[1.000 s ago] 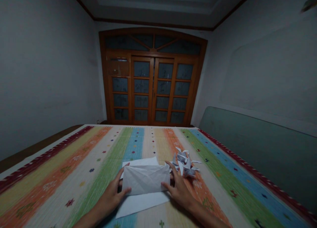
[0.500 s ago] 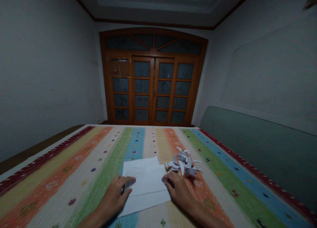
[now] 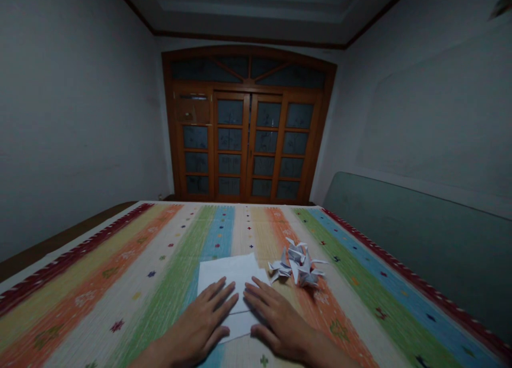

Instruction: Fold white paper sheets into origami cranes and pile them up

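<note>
A white paper sheet (image 3: 226,272) lies folded flat on the striped cover, its lower part under my hands. My left hand (image 3: 202,320) rests palm down on its lower left side, fingers spread. My right hand (image 3: 278,320) presses flat on the lower right side, with the fingertips of both hands close together over the paper. Neither hand grips anything. Just beyond my right hand sits a small heap of folded white origami cranes (image 3: 298,264), close to the paper's right corner and not touched by either hand.
The surface is a bed or table under a woven multicoloured striped cover (image 3: 120,298) with a red border. A green padded panel (image 3: 416,256) stands along its right side. A wooden door with glass panes (image 3: 244,138) stands beyond the far edge.
The paper, raised and folded between both hands a second ago, now lies flat. My hands have spread and moved together onto it. The origami heap has not moved.
</note>
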Demonstrator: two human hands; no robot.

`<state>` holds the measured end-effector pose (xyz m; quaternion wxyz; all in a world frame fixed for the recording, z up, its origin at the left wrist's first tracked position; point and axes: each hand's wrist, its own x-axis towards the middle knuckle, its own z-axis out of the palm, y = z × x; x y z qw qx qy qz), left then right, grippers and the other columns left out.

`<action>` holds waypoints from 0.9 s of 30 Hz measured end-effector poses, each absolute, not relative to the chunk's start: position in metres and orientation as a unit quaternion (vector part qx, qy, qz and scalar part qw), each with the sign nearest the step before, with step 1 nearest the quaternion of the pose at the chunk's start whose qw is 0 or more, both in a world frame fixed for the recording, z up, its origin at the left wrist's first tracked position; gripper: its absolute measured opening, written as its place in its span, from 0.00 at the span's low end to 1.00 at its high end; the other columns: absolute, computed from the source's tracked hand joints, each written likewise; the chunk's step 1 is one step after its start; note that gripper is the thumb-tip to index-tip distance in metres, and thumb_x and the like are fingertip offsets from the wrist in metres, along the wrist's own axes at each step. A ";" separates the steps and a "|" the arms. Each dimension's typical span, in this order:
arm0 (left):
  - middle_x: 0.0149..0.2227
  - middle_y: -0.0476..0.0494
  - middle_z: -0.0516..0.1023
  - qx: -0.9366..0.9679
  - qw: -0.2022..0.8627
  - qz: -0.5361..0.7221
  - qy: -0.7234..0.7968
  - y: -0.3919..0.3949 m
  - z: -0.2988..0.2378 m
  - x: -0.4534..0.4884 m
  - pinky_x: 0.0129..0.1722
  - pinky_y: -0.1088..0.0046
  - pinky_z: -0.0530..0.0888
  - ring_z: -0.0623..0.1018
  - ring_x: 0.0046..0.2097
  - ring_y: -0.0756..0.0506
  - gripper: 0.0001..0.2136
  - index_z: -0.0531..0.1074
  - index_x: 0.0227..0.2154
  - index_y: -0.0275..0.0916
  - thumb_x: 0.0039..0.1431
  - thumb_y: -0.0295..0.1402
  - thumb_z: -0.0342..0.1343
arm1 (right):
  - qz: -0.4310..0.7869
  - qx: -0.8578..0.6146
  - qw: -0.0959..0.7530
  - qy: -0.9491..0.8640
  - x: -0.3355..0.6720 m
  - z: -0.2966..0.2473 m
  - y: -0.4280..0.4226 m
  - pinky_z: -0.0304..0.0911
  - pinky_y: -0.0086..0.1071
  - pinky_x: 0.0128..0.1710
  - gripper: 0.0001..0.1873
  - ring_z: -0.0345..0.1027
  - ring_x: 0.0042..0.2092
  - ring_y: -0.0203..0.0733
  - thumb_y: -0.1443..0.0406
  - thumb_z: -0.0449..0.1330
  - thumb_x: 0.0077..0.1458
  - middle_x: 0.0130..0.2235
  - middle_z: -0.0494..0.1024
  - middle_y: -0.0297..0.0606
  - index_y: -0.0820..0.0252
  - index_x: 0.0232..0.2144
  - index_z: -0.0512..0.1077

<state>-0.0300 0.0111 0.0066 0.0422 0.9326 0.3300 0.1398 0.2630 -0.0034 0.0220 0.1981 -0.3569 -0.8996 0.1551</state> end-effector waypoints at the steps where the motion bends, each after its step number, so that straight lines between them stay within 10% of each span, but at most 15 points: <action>1: 0.76 0.45 0.49 0.939 0.057 0.114 0.320 0.012 0.010 -0.029 0.69 0.40 0.59 0.52 0.74 0.30 0.33 0.46 0.74 0.54 0.74 0.38 0.54 | 0.176 -0.345 0.173 -0.905 0.264 0.025 -0.003 0.45 0.53 0.73 0.36 0.44 0.75 0.56 0.58 0.59 0.68 0.74 0.55 0.45 0.54 0.73 0.54; 27: 0.76 0.38 0.47 0.917 0.065 0.122 0.375 0.036 -0.003 -0.065 0.69 0.41 0.59 0.55 0.74 0.30 0.38 0.37 0.75 0.52 0.73 0.51 0.51 | 0.202 -0.486 0.088 -0.846 0.262 0.023 0.006 0.39 0.56 0.74 0.40 0.37 0.76 0.58 0.51 0.56 0.69 0.75 0.43 0.50 0.63 0.74 0.50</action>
